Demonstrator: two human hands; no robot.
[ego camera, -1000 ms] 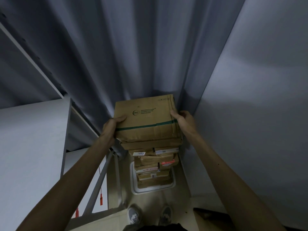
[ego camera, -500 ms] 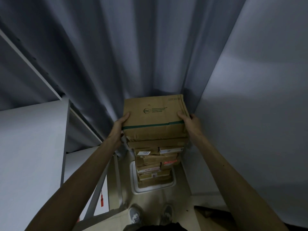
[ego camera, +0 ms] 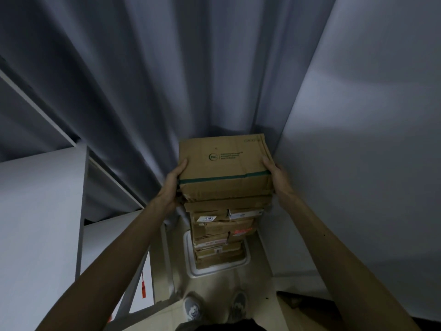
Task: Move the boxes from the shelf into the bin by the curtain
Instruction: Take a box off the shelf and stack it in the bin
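A brown cardboard box (ego camera: 224,163) with a green tape band and a green logo sits on top of a tall stack of boxes (ego camera: 222,230). My left hand (ego camera: 174,180) grips its left side and my right hand (ego camera: 274,174) grips its right side. The stack rises out of a white bin (ego camera: 191,266) on the floor, right against the grey curtain (ego camera: 167,80). Whether the top box rests fully on the stack or is still carried by my hands cannot be told.
A white shelf unit (ego camera: 43,211) with a metal frame stands at the left, a red tag (ego camera: 143,286) hanging from it. A plain wall (ego camera: 358,163) closes the right side. My shoes (ego camera: 214,306) stand on the tiled floor before the bin.
The box and both hands have shifted to the right and slightly away from me, lining up over the stack.
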